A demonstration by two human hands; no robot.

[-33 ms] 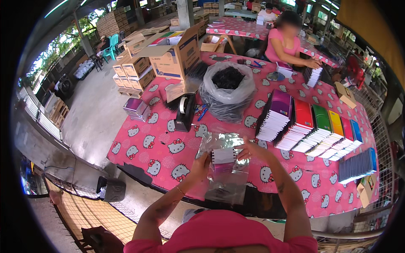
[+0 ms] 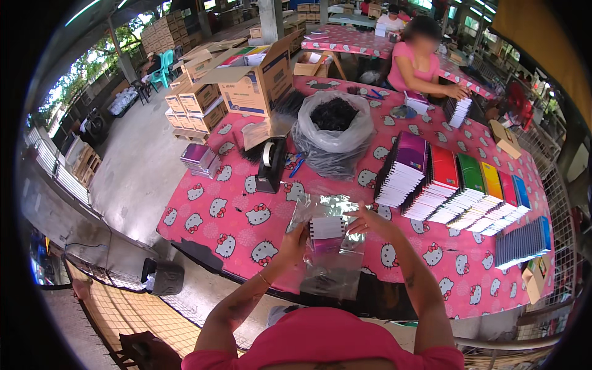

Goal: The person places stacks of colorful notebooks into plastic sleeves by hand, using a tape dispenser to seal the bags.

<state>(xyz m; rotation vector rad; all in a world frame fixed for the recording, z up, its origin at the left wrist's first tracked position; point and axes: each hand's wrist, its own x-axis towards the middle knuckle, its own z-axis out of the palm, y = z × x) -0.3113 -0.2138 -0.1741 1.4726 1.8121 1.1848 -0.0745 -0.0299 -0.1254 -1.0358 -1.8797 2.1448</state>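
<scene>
A small stack of spiral notebooks (image 2: 327, 228) lies on a clear plastic bag (image 2: 330, 277) at the table's near edge. White pages show toward the far end of the stack and a purple cover toward the near end. My left hand (image 2: 292, 244) grips the stack's left side, thumb on the edge. On the other side my right hand (image 2: 372, 223) has its fingers apart beside the coil edge, close to the plastic. Whether its fingertips touch the notebooks, I cannot tell.
Beyond my hands stand a black tape dispenser (image 2: 271, 165) and a bag of black coils (image 2: 333, 135). Rows of coloured notebooks (image 2: 444, 176) line the right. Purple notebooks (image 2: 200, 160) sit far left, near an open carton (image 2: 256, 86). A co-worker (image 2: 419, 65) handles notebooks across the table.
</scene>
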